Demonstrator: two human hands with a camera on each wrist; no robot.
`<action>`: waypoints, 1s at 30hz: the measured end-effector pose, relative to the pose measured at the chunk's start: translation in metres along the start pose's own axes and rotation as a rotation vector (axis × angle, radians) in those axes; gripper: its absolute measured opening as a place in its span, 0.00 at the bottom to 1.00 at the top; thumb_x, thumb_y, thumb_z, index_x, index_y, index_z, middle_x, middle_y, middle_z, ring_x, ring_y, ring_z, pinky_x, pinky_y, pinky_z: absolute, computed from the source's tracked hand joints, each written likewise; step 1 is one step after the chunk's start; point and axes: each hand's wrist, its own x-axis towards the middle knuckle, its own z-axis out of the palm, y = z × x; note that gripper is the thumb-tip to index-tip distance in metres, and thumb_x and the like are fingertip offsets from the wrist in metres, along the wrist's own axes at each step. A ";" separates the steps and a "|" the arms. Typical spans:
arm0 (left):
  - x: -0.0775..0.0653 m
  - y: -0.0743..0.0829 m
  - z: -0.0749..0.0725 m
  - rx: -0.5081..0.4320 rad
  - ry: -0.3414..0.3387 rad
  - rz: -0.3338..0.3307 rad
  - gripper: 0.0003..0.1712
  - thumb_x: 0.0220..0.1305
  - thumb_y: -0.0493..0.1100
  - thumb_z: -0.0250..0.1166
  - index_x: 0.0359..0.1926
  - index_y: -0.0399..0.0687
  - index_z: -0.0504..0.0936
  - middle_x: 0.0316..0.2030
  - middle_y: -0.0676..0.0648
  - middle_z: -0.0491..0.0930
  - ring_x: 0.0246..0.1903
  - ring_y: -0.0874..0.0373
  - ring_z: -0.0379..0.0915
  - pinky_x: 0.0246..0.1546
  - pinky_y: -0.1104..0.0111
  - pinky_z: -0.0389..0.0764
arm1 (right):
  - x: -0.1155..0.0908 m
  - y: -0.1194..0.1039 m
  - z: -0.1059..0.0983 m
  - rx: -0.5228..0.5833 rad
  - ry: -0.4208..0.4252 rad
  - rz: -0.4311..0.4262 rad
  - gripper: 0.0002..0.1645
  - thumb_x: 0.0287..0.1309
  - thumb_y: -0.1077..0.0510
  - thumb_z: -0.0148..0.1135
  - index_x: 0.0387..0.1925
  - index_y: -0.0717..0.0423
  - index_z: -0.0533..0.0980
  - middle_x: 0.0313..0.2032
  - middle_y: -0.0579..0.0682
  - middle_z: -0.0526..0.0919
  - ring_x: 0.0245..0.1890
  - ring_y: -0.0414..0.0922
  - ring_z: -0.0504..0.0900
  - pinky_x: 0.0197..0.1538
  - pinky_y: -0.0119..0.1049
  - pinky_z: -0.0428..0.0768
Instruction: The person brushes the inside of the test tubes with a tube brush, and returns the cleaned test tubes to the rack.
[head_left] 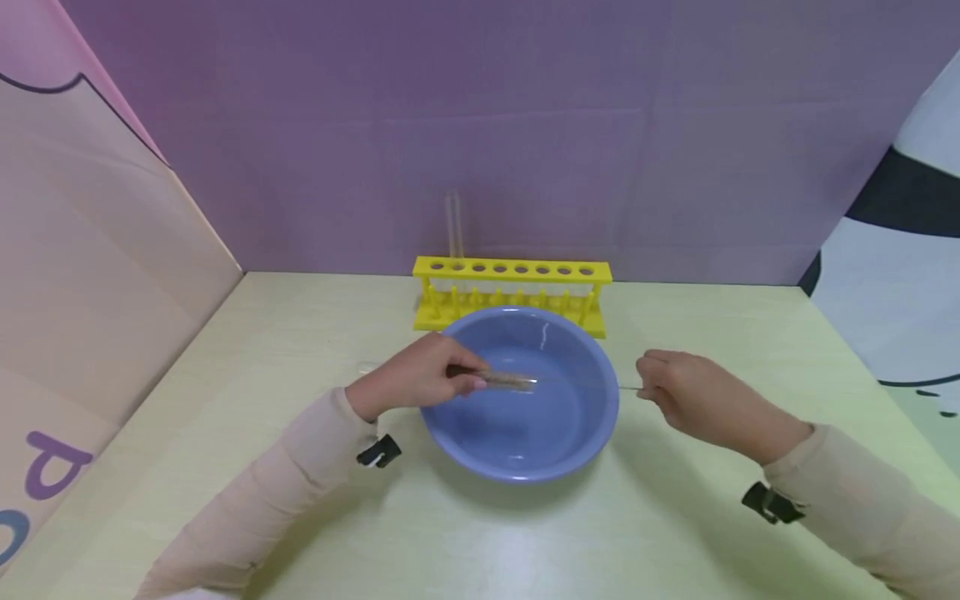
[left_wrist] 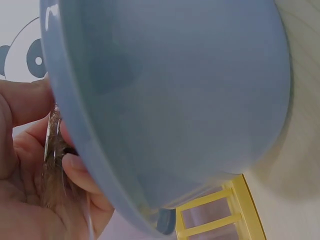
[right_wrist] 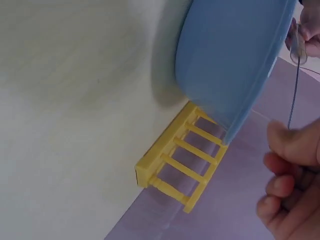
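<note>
A clear test tube (head_left: 529, 385) lies nearly level over the blue basin (head_left: 517, 477), gripped between the thumb and fingers of my left hand (head_left: 420, 373). Brownish bristles of a test tube brush (head_left: 501, 378) show inside it; the left wrist view shows these bristles (left_wrist: 55, 165) within the hand. From the tube's mouth, a thin wire handle (right_wrist: 295, 95) runs across to my right hand (head_left: 697, 402). Thumb and fingers of that hand pinch the wire's end just past the basin's right rim. My left palm and fingers hide part of the tube.
Behind the basin stands a yellow test tube rack (head_left: 517, 271). Another clear test tube (head_left: 454, 221) rises upright from its left part. All this is on a pale wooden table (head_left: 510, 550), with a purple backdrop (head_left: 517, 150) behind it.
</note>
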 end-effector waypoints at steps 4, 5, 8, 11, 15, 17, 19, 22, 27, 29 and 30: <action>-0.002 -0.001 0.000 0.022 0.009 0.011 0.07 0.64 0.38 0.61 0.37 0.42 0.85 0.20 0.48 0.78 0.16 0.66 0.62 0.21 0.74 0.66 | 0.002 0.009 -0.004 0.166 -0.081 0.005 0.22 0.50 0.68 0.67 0.17 0.48 0.64 0.17 0.35 0.59 0.20 0.31 0.60 0.26 0.28 0.67; -0.002 -0.001 0.000 0.032 0.014 0.013 0.07 0.64 0.38 0.61 0.37 0.43 0.85 0.20 0.50 0.78 0.16 0.66 0.62 0.21 0.74 0.67 | 0.003 0.011 -0.005 0.208 -0.094 -0.001 0.22 0.51 0.68 0.67 0.16 0.47 0.64 0.17 0.35 0.58 0.20 0.30 0.60 0.26 0.28 0.66; -0.003 0.001 -0.001 0.052 0.026 0.019 0.06 0.64 0.38 0.62 0.37 0.44 0.85 0.19 0.54 0.76 0.16 0.66 0.62 0.20 0.74 0.67 | 0.004 0.017 -0.006 0.294 -0.112 -0.035 0.23 0.51 0.68 0.66 0.16 0.48 0.63 0.17 0.33 0.56 0.19 0.29 0.59 0.24 0.28 0.64; -0.004 0.001 -0.001 0.060 0.038 0.024 0.07 0.63 0.38 0.62 0.38 0.45 0.86 0.19 0.55 0.76 0.16 0.66 0.62 0.20 0.74 0.66 | 0.005 0.022 -0.006 0.331 -0.106 -0.068 0.23 0.52 0.68 0.66 0.16 0.48 0.63 0.18 0.32 0.57 0.19 0.28 0.59 0.23 0.27 0.64; -0.003 0.000 0.000 0.058 0.052 0.042 0.07 0.63 0.37 0.62 0.39 0.44 0.86 0.19 0.54 0.76 0.15 0.67 0.61 0.19 0.74 0.66 | 0.005 0.024 -0.005 0.336 -0.071 -0.056 0.22 0.52 0.68 0.66 0.17 0.47 0.63 0.18 0.32 0.57 0.19 0.28 0.59 0.23 0.28 0.64; -0.003 0.000 0.000 0.049 0.057 0.046 0.07 0.63 0.37 0.62 0.38 0.44 0.86 0.19 0.54 0.76 0.15 0.66 0.61 0.19 0.74 0.66 | 0.005 0.022 -0.005 0.302 -0.039 -0.038 0.22 0.50 0.68 0.67 0.18 0.46 0.64 0.19 0.32 0.58 0.20 0.29 0.60 0.24 0.28 0.64; -0.004 0.001 0.001 0.036 0.061 0.032 0.07 0.63 0.37 0.62 0.39 0.43 0.86 0.19 0.53 0.77 0.16 0.66 0.62 0.19 0.74 0.66 | 0.005 0.018 -0.004 0.232 0.015 -0.041 0.23 0.48 0.70 0.68 0.19 0.46 0.64 0.20 0.33 0.60 0.21 0.30 0.61 0.25 0.27 0.66; -0.004 0.004 0.000 0.018 0.068 0.000 0.07 0.64 0.38 0.62 0.39 0.43 0.86 0.20 0.51 0.78 0.15 0.65 0.62 0.18 0.74 0.64 | 0.005 0.008 -0.002 0.080 0.106 -0.037 0.22 0.44 0.73 0.69 0.21 0.48 0.66 0.22 0.36 0.63 0.24 0.33 0.63 0.27 0.29 0.68; -0.004 0.012 0.000 0.018 0.083 -0.019 0.06 0.64 0.39 0.62 0.35 0.45 0.85 0.17 0.53 0.74 0.14 0.65 0.59 0.17 0.74 0.61 | 0.005 -0.008 0.001 -0.118 0.240 -0.045 0.20 0.39 0.77 0.67 0.21 0.54 0.67 0.21 0.43 0.65 0.24 0.40 0.64 0.26 0.34 0.70; -0.004 0.015 -0.001 0.023 0.089 -0.022 0.06 0.64 0.39 0.62 0.34 0.46 0.85 0.17 0.55 0.73 0.13 0.66 0.59 0.16 0.75 0.61 | 0.005 -0.012 0.003 -0.165 0.291 -0.057 0.20 0.36 0.79 0.65 0.20 0.57 0.67 0.20 0.45 0.64 0.22 0.42 0.62 0.25 0.35 0.68; -0.004 0.017 -0.001 0.020 0.091 -0.025 0.06 0.64 0.39 0.62 0.34 0.46 0.85 0.17 0.54 0.73 0.13 0.66 0.58 0.16 0.75 0.60 | 0.005 -0.013 0.003 -0.190 0.317 -0.062 0.20 0.34 0.80 0.64 0.20 0.58 0.67 0.20 0.46 0.63 0.22 0.42 0.62 0.25 0.35 0.67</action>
